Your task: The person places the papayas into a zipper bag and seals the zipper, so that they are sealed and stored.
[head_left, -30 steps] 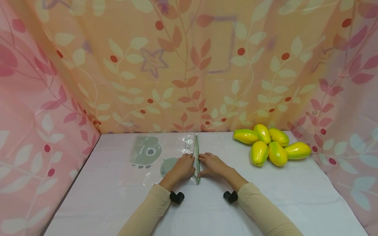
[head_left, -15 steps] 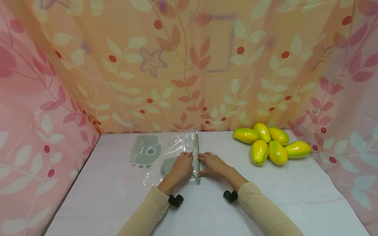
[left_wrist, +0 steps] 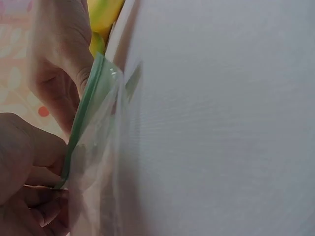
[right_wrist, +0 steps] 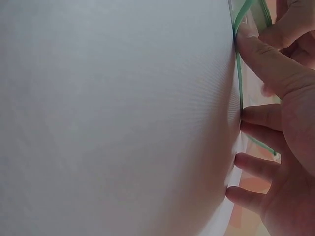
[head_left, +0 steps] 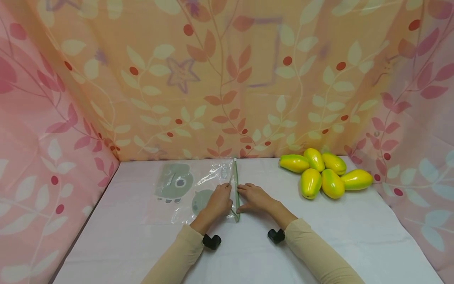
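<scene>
Plastic bag [head_left: 173, 179] lies lengthwise left-right, mouth [head_left: 237, 171] rightward; left fingers [left_wrist: 44, 150] pinch it, right fingers [right_wrist: 261, 167] spread.

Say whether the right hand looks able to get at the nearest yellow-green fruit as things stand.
Probably yes: only white tabletop shows between the right hand and the nearest fruit. It would first leave the green edge of the clear bag, which it touches.

Clear plastic bag [head_left: 188, 189], grey-green cartoon prints; lying flat, lower centre-left of frame. Green-edged mouth faces right, parted.
</scene>
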The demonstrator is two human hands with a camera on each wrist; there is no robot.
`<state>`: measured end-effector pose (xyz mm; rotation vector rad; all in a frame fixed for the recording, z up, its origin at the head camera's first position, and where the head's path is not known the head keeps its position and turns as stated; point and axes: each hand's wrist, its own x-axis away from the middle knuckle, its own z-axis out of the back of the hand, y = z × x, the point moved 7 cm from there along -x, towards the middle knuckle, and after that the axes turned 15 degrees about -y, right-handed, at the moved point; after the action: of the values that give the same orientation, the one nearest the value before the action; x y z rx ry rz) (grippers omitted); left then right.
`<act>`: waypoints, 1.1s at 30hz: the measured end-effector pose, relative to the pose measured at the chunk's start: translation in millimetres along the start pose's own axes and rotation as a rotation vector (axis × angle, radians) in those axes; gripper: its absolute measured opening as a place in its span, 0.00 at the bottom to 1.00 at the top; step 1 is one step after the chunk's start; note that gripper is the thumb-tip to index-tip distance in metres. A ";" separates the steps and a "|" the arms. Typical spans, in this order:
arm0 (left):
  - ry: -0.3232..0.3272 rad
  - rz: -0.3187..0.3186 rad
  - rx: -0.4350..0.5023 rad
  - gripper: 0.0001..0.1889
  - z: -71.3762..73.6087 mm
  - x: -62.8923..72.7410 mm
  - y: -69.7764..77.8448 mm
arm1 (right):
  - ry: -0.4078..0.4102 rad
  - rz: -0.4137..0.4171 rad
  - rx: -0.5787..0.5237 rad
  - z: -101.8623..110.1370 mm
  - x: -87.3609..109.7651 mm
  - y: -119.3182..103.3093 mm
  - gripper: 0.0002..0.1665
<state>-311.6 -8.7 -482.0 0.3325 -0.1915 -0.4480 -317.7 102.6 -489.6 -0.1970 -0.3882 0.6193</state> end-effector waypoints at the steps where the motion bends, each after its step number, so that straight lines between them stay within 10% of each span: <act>1: -0.004 0.001 0.037 0.29 -0.9 -0.1 -1.8 | -0.001 0.003 0.001 0.1 -0.1 -0.3 0.49; 15: -0.034 0.017 -0.119 0.19 -5.4 4.9 -0.2 | -0.005 0.007 0.011 0.2 -0.1 -0.1 0.50; 33: -0.084 0.030 -0.002 0.46 -7.8 7.2 -5.9 | -0.010 0.069 0.020 1.0 1.4 0.7 0.49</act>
<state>-305.6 -14.8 -490.6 0.3084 -0.2774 -0.4323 -317.5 104.1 -488.5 -0.1893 -0.3860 0.6919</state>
